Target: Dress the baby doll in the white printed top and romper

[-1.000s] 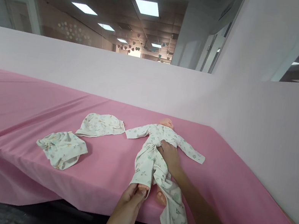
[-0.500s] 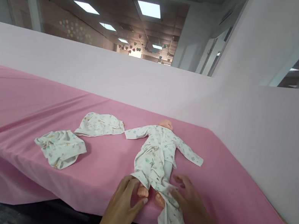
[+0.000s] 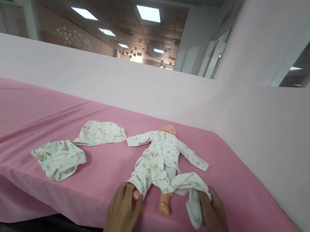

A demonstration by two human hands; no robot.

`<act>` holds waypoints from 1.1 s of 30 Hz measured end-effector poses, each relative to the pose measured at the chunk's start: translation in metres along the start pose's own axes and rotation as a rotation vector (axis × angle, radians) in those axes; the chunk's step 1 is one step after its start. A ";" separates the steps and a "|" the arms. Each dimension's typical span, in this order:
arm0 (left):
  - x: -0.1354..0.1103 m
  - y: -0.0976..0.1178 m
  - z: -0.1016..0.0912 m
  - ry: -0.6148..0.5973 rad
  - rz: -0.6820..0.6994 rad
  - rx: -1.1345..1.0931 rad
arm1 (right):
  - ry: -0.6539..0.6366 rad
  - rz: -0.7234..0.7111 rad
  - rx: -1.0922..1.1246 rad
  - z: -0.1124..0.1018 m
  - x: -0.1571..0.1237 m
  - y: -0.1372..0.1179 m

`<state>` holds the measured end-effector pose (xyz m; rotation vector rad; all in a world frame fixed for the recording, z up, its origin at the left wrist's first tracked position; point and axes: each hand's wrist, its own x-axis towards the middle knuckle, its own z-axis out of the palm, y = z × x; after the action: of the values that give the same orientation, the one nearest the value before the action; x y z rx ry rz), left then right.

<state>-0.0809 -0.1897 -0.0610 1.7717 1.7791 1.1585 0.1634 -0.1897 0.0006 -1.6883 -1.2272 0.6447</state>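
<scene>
**Doll on its back, one trouser leg pulled aside**

While two spare garments lie off to the left on the pink table cover (image 3: 8, 114), a crumpled printed piece (image 3: 57, 157) nearer the edge and a flatter one (image 3: 99, 132) behind it, the doll (image 3: 163, 151) lies face up in the middle, head toward the wall, probably so that its legs point at the person. The left hand (image 3: 122, 210) covers the doll's foot at the cuff of the printed trousers (image 3: 152, 167), fingers together and curled over it; whether they pinch cloth or foot is hidden beneath the hand. The other foot (image 3: 163, 206) is bare. To the right, the right hand (image 3: 214, 214) grips the empty trouser leg (image 3: 194, 193), drawn sideways off the limb. The thumb's hold is covered by fabric. The doll's face is too small to make out, and both forearms are cut off by the bottom edge.
</scene>
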 end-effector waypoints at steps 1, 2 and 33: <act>-0.001 -0.002 -0.002 0.014 0.032 0.025 | 0.018 0.015 0.035 -0.003 0.003 -0.002; -0.002 -0.002 -0.005 0.015 0.065 0.042 | 0.016 0.026 0.039 -0.006 0.005 -0.003; 0.161 0.108 -0.027 -0.809 0.051 -0.862 | -0.506 -0.242 0.249 0.018 0.070 -0.074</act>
<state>-0.0541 -0.0587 0.0815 1.4096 0.6177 0.8275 0.1416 -0.1124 0.0660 -1.1799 -1.5960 1.0649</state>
